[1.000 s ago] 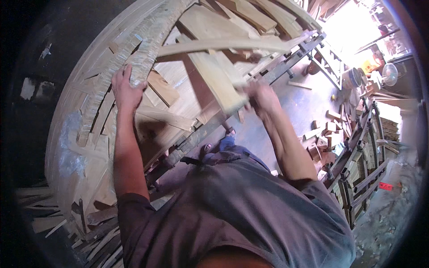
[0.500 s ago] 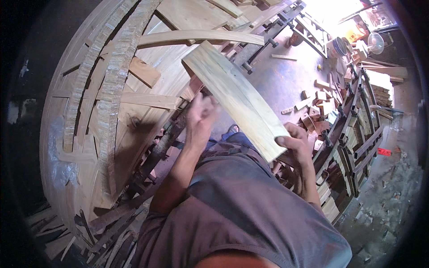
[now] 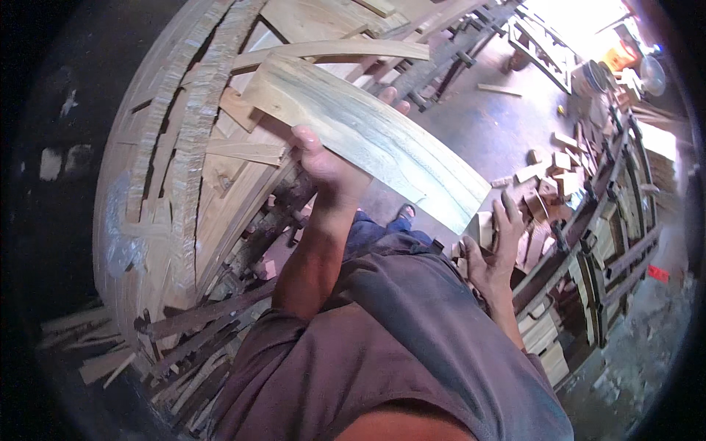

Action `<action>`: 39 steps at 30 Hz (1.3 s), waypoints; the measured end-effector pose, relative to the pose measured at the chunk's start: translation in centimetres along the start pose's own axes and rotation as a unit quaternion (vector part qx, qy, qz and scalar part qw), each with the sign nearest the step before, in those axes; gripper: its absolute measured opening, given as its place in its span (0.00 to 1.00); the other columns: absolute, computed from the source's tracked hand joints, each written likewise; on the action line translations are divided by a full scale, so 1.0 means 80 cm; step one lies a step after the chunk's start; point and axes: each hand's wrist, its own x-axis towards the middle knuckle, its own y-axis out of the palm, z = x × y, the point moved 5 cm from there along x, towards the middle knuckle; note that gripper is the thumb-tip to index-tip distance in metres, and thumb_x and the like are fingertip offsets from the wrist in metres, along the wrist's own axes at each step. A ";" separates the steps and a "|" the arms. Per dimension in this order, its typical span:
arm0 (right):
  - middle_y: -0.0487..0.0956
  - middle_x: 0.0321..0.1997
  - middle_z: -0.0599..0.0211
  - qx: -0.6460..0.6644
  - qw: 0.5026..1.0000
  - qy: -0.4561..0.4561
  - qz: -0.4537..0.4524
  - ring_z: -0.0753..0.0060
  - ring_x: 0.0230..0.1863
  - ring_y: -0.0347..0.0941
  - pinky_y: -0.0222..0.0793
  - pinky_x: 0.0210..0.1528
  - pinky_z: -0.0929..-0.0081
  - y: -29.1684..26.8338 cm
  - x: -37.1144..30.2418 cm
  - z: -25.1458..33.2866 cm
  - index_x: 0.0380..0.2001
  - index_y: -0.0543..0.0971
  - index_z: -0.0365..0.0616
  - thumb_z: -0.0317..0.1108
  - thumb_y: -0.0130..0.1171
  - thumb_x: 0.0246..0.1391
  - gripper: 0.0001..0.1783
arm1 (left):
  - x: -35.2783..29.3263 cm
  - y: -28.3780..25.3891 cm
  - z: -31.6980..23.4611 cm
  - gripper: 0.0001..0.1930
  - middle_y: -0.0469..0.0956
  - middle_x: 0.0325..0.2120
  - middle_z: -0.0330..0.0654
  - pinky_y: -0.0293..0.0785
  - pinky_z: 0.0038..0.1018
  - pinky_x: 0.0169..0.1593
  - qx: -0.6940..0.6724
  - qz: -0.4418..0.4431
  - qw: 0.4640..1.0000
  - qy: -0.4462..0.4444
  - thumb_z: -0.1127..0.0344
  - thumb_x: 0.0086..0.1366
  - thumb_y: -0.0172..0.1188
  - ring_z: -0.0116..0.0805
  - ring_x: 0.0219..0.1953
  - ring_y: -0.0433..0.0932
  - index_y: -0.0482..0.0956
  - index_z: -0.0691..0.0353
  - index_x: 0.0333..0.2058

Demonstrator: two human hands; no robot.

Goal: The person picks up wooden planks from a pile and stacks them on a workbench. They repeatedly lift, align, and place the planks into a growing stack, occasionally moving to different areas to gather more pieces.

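A flat, pale wooden board with grey-green streaks lies across my left hand, held up in front of me. That hand supports it from beneath, the thumb at the near edge and fingertips showing past the far edge; the palm is hidden. Just off the board's lower right end is my right hand, empty, with thumb and fingers spread. Behind the board's left end, a curved wooden strip rests across the wood stack.
To the left stands a large stack of curved wooden pieces on a dark metal frame. Wood blocks are heaped at the right, beside a metal rack. A bucket stands at the far right.
My left hand has taken hold of the board from below. The right hand has let go of its end and opened. The board has shifted left, its broad face turned further up.
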 end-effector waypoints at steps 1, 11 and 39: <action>0.65 0.72 0.46 0.034 0.998 0.056 -0.004 0.42 0.74 0.60 0.55 0.74 0.54 0.007 -0.014 -0.032 0.67 0.67 0.41 0.16 0.70 0.41 0.46 | 0.006 0.007 -0.003 0.64 0.59 0.68 0.68 0.63 0.64 0.69 0.051 -0.008 0.998 0.038 0.17 0.53 0.56 0.70 0.66 0.65 0.47 0.63 0.73; 0.78 0.59 0.50 0.058 0.994 0.080 0.053 0.47 0.62 0.75 0.69 0.64 0.61 0.003 0.015 -0.115 0.57 0.76 0.41 0.17 0.68 0.45 0.32 | 0.084 -0.038 -0.131 0.38 0.66 0.66 0.63 0.60 0.63 0.71 0.107 -0.122 0.987 0.019 0.41 0.76 0.46 0.67 0.65 0.69 0.55 0.62 0.73; 0.82 0.38 0.71 0.363 0.764 0.101 0.524 0.80 0.41 0.74 0.73 0.47 0.74 0.238 0.294 -0.074 0.54 0.80 0.39 0.25 0.67 0.60 0.18 | 0.227 -0.045 -0.082 0.29 0.73 0.58 0.61 0.68 0.50 0.64 0.876 -0.035 0.462 0.134 0.69 0.58 0.67 0.64 0.61 0.70 0.73 0.61 0.60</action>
